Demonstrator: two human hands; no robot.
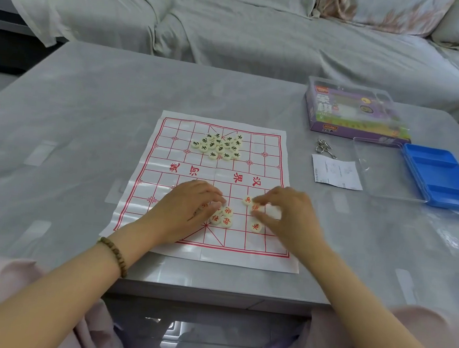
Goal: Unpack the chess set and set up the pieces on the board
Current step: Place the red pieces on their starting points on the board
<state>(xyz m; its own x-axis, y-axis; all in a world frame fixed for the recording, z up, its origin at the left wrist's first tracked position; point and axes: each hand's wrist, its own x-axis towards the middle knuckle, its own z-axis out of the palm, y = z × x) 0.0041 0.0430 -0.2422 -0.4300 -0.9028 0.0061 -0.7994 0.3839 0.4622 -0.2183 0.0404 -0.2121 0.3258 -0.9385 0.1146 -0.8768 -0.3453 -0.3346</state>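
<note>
**Red pieces mustered on the near half**

The red pieces [226, 216] cluster on the near half of the paper board [154, 177], with the black pieces [218, 145] heaped beyond. Your left hand [190, 208] rests loosely bent fingers on the cluster. Your right hand [286, 214] pinches one red piece [254, 207].

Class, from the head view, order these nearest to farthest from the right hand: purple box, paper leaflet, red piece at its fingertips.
1. Red piece, at the right hand's fingertips.
2. Paper leaflet, right of the board.
3. Purple box, farther back, right.

Grey table [85, 130]: board [253, 261], box [354, 110], tray [443, 179].
</note>
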